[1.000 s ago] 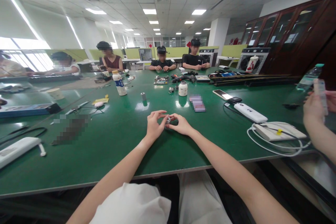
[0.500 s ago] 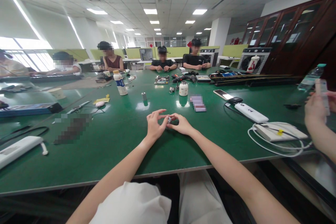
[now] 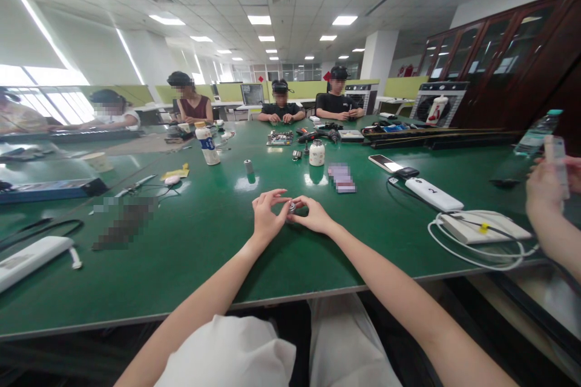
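Both of my hands meet over the green table, a little way in from its near edge. Between them is a small round metal part. My left hand pinches it with thumb and forefinger, the other fingers lifted and spread. My right hand grips the same part from the right, its fingers curled round it. Most of the part is hidden by the fingers.
On the table stand a white jar, a small grey cylinder, a white bottle, a phone, white power banks and a cabled white box. A co-worker's hand holds something at the right. Several people sit at the far end.
My hands have stayed in place on the small part, with only slight finger movement. The view has shifted a little.
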`<state>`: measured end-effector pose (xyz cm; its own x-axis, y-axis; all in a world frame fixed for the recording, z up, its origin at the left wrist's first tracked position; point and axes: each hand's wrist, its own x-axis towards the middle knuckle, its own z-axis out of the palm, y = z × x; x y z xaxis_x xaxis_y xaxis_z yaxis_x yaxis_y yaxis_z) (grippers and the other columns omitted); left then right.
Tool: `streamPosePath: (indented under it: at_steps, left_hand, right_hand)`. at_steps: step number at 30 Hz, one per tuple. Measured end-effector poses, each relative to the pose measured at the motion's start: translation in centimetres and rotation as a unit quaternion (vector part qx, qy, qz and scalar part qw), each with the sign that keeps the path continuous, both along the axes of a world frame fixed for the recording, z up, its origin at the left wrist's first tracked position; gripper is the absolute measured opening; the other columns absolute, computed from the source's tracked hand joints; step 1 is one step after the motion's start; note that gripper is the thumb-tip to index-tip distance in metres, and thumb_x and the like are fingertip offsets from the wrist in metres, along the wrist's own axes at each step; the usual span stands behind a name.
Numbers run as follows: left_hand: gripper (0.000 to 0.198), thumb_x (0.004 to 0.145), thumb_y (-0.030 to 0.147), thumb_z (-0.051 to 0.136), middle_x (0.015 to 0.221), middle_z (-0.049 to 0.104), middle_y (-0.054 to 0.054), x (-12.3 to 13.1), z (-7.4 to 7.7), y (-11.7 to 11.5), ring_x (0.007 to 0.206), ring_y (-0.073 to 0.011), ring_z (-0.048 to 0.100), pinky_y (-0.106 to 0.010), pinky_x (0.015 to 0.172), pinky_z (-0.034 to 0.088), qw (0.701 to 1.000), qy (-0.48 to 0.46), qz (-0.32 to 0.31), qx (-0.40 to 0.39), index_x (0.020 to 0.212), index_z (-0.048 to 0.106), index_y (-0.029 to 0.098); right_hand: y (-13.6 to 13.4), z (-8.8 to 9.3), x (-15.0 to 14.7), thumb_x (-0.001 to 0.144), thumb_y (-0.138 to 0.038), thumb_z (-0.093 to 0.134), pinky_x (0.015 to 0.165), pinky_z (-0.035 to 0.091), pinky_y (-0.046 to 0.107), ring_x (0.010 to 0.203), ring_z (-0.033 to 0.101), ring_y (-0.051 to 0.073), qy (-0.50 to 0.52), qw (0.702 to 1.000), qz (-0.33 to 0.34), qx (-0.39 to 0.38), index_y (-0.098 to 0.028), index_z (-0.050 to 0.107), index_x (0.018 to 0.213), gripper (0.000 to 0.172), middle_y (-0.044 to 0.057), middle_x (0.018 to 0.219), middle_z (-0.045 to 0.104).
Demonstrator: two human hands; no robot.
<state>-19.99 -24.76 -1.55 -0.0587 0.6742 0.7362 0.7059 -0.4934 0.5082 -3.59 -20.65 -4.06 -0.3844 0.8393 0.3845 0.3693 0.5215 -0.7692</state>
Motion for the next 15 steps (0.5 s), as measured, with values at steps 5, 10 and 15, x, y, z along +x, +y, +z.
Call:
streamPosePath:
  at_steps: [5, 10, 15]
  left_hand:
    - [0.02, 0.085, 0.03, 0.067, 0.09, 0.079, -0.004, -0.9, -0.6, 0.9, 0.106, -0.0276, 0.064, -0.048, 0.099, 0.039, 0.997, -0.031, 0.067, -0.001, 0.105, 0.063, 0.026]
    - [0.013, 0.078, 0.026, 0.071, 0.074, 0.078, -0.002, -2.6, -3.0, 2.6, 0.094, -0.0313, 0.063, -0.05, 0.09, 0.044, 0.993, 0.002, 0.061, -0.101, 0.089, 0.066, 0.028]
    - [0.021, 0.074, 0.023, 0.075, 0.082, 0.079, -0.003, -2.8, -3.6, 2.8, 0.1, -0.0329, 0.062, -0.052, 0.09, 0.045, 0.986, 0.019, 0.053, -0.155, 0.093, 0.068, 0.029]
  right_hand:
    - [-0.2, 0.3, 0.0, 0.072, -0.037, 0.083, 0.095, 0.049, 0.039, 0.101, 0.067, 0.021, -0.001, 1.0, -0.001, -0.002, -0.024, 0.067, 0.106, 0.04, 0.003, 0.1, 0.074]
    - [-0.3, 0.3, 0.1, 0.074, -0.037, 0.082, 0.095, 0.049, 0.039, 0.1, 0.067, 0.021, -0.004, 1.0, 0.002, 0.0, -0.024, 0.067, 0.106, 0.038, 0.003, 0.102, 0.074]
    - [-0.3, 0.3, 0.0, 0.074, -0.038, 0.082, 0.094, 0.05, 0.039, 0.1, 0.067, 0.021, -0.007, 1.0, -0.003, -0.004, -0.023, 0.067, 0.106, 0.039, 0.004, 0.103, 0.074]
